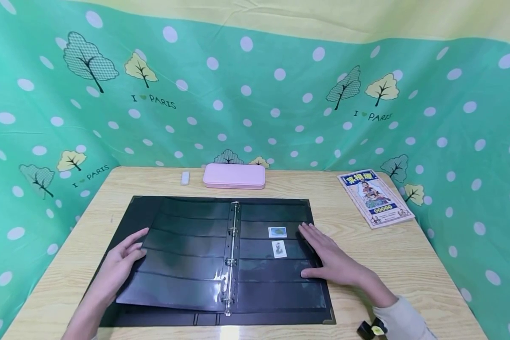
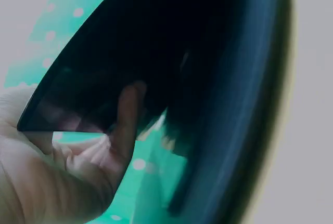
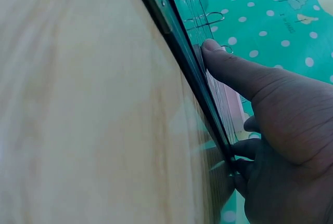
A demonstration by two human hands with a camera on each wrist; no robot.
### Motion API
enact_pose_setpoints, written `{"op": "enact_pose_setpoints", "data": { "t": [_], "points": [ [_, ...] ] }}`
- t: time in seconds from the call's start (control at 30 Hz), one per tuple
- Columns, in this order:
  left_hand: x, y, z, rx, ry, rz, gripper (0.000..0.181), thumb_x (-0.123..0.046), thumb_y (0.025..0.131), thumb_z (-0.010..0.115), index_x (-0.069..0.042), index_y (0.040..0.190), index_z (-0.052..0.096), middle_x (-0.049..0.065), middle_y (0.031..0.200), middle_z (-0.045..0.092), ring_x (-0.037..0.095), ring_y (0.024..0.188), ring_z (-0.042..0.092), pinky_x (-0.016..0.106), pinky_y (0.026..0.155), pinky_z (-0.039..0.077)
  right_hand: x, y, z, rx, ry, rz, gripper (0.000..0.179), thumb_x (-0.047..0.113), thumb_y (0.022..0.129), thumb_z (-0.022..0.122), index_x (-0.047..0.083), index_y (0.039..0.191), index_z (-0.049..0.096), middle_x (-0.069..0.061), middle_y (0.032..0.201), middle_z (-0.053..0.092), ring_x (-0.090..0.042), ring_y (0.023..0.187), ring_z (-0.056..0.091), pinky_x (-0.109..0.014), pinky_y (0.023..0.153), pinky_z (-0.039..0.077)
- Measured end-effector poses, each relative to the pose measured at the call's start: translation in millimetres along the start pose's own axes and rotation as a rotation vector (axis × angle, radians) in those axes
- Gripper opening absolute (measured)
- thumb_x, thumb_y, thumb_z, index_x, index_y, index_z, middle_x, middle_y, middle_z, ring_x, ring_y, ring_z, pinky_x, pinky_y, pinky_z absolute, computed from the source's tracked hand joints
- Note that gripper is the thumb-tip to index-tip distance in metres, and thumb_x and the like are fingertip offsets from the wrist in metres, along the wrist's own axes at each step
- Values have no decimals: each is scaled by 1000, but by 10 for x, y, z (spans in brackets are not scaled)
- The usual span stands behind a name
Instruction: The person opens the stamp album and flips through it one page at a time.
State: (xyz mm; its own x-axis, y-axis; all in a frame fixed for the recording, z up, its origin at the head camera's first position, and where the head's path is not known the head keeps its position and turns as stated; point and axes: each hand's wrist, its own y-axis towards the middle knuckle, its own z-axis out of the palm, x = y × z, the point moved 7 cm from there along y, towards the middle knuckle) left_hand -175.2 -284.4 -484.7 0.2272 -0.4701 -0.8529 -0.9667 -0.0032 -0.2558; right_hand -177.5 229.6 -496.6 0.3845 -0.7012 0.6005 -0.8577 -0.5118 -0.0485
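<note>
A black ring-binder stamp album (image 1: 276, 295) lies spread on the table, its pages divided into clear strips. Two stamps (image 1: 277, 232) sit in the right page's upper strips, one above the other. At the outer edge of the left album page (image 1: 182, 269), my left hand (image 1: 118, 265) holds that page between thumb and fingers; its lower corner stands raised off the cover. The left wrist view shows the thumb (image 2: 126, 117) against the dark sheet. My right hand (image 1: 333, 259) rests with spread, straight fingers on the right page's outer edge, thumb lower down.
Behind the album are a pink pencil case (image 1: 233, 175) and a small white eraser-like block (image 1: 185, 178). A colourful booklet (image 1: 374, 197) lies at the back right. Green dotted cloth (image 1: 276, 94) hangs around the wooden table (image 1: 408, 264).
</note>
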Motion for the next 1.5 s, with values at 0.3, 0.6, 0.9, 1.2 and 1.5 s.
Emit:
{"op": "enact_pose_setpoints", "data": {
  "t": [0.3,0.6,0.9,1.2,1.5],
  "points": [
    [80,26,108,-65,99,16,73,-29,114,65,1,172,31,39,167,40,57,145,54,34,106,55,-8,2,10,1,-1,3,112,52,98,84,6,178,20,-20,184,17,-47,169,12,-74,130,19],
    [-16,-60,150,-268,292,206,73,-22,99,86,12,154,53,39,158,43,60,140,50,48,110,53,-6,2,2,3,1,2,113,52,98,84,7,178,19,-19,184,18,-47,170,12,-74,130,19],
    [47,4,268,-198,340,94,92,-34,96,87,14,159,40,45,172,10,72,155,8,88,117,8,3,5,-25,-6,-2,17,115,51,95,87,10,179,20,-18,184,19,-47,169,15,-76,127,25],
    [67,15,355,-144,363,86,115,-45,90,91,18,163,29,47,174,-4,62,162,-18,87,123,1,18,10,-49,-10,-21,13,116,51,94,89,11,179,21,-22,183,21,-50,168,17,-76,126,27],
    [163,13,430,-175,375,235,136,-52,80,95,14,170,17,49,172,-3,64,162,-13,76,129,-12,-27,77,-113,-60,-72,38,109,51,96,87,13,178,25,-25,177,31,-53,163,26,-75,123,34]
  ]
}}
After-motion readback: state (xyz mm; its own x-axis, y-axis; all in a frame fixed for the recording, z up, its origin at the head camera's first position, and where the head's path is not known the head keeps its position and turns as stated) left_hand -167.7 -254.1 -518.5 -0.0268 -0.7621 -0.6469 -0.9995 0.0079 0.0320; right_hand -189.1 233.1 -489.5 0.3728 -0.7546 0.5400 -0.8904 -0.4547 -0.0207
